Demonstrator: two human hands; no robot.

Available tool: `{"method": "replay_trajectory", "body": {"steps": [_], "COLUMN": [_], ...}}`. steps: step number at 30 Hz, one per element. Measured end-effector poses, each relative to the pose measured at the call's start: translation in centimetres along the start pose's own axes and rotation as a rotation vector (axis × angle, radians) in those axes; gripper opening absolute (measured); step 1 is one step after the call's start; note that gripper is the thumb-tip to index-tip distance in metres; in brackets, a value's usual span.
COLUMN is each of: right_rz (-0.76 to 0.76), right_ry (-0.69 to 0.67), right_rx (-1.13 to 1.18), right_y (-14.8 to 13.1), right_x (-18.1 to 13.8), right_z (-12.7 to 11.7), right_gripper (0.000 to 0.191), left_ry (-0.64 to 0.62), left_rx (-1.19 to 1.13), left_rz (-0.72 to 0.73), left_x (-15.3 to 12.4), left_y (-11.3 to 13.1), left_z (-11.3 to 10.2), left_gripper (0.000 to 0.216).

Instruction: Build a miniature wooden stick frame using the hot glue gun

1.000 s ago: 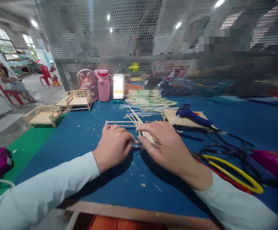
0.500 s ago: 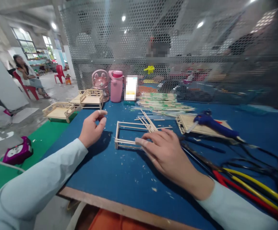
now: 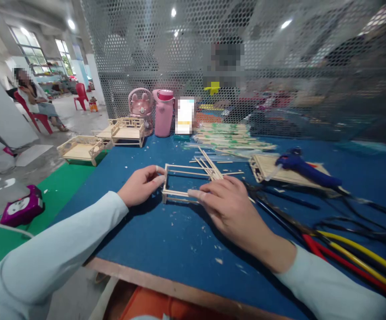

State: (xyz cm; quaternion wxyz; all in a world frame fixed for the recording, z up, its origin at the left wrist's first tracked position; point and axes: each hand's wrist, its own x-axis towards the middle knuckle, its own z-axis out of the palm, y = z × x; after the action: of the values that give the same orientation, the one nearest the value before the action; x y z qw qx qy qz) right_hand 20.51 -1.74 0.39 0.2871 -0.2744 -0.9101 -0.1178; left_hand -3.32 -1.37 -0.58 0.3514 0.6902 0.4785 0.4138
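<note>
A small frame of thin wooden sticks (image 3: 182, 181) lies on the blue table mat (image 3: 166, 235) in front of me. My left hand (image 3: 141, 185) reaches in from the left, its curled fingers pinching the frame's left end. My right hand (image 3: 228, 205) lies over the frame's right part, fingers stretched out and pressing its near rail down. A few loose sticks (image 3: 208, 163) cross the frame's far right corner.
A blue glue gun (image 3: 304, 165) rests on a wooden panel (image 3: 269, 168) at right, with black, yellow and red cables (image 3: 346, 249) near it. Behind are a stick pile (image 3: 229, 138), two pink bottles (image 3: 164, 112), finished small wooden beds (image 3: 128, 131) and a perforated metal screen. People sit beyond.
My left hand, raised and away from the frame half a second ago, has come back down and taken hold of its left end. My right hand has stayed on the frame.
</note>
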Motion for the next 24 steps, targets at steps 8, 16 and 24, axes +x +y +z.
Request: {"method": "replay_trajectory", "body": {"steps": [8,16,24], "right_rz": [0.011,0.467,0.422], "right_ry": [-0.035,0.257,-0.089], "right_rx": [0.009,0.161,0.352], "right_y": [-0.1,3.7,3.6], "right_x": [0.1,-1.6,-2.0], "right_z": [-0.6,-5.3,-5.3], "right_gripper": [0.027,0.024,0.008], "left_ry": [0.046,0.387,0.259], "left_rx": [0.079,0.589,0.947], "left_rz": [0.015,0.431,0.770], "left_x": [0.0,-1.5,-2.4], "left_y": [0.2,1.5,5.2], "left_z": [0.0,-0.1,4.7], "left_gripper": [0.023,0.019,0.011]}}
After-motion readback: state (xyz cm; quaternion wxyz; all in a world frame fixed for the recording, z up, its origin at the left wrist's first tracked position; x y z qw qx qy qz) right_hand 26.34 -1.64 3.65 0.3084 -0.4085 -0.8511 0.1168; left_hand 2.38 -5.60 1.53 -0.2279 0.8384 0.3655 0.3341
